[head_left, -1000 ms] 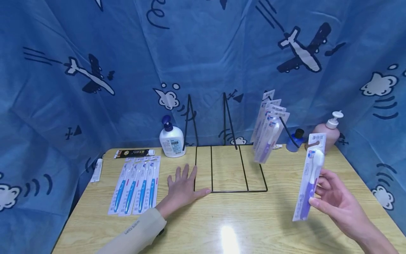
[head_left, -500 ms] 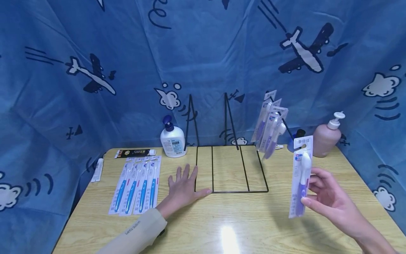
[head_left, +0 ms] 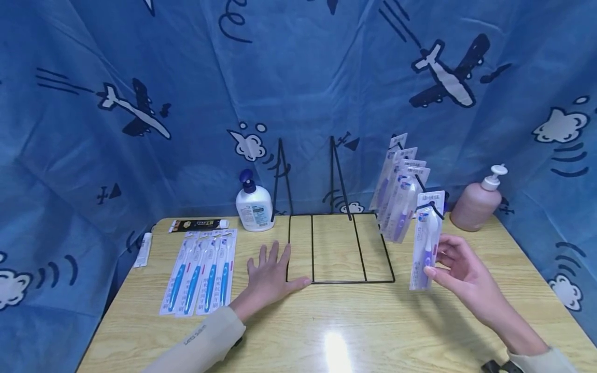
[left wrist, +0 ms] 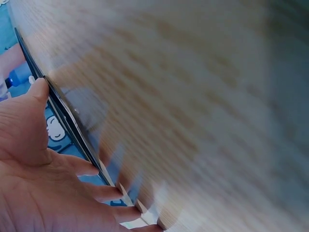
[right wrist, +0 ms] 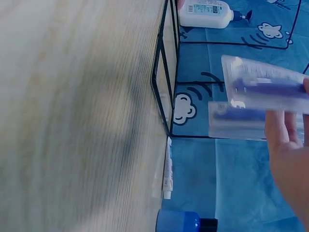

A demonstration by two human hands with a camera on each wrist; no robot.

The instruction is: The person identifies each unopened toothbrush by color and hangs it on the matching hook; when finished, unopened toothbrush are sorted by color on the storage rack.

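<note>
My right hand [head_left: 459,269] pinches a packaged purple toothbrush [head_left: 426,243] upright by its lower part. The hole in its card is at the front end of the rack's right-hand hook, and black wire shows there. Behind it, several more packaged purple toothbrushes [head_left: 401,199] hang from that hook. In the right wrist view, the held pack [right wrist: 270,87] lies close to a hanging one. My left hand [head_left: 268,272] lies palm down with fingers spread at the left front corner of the black wire rack [head_left: 352,282]. Its thumb and fingertips touch the base wires.
Several packaged blue toothbrushes [head_left: 198,274] lie in a row at left, with a black toothpaste tube [head_left: 198,225] behind and a small white tube [head_left: 143,249] beside. A white pump bottle [head_left: 254,207] stands behind the rack. A pink pump bottle [head_left: 475,204] and a blue bottle [right wrist: 181,222] stand right.
My right hand has carried the packaged toothbrush left and forward, up to the front end of the right-hand hook. The hanging packs have swung. My left hand has stayed put.
</note>
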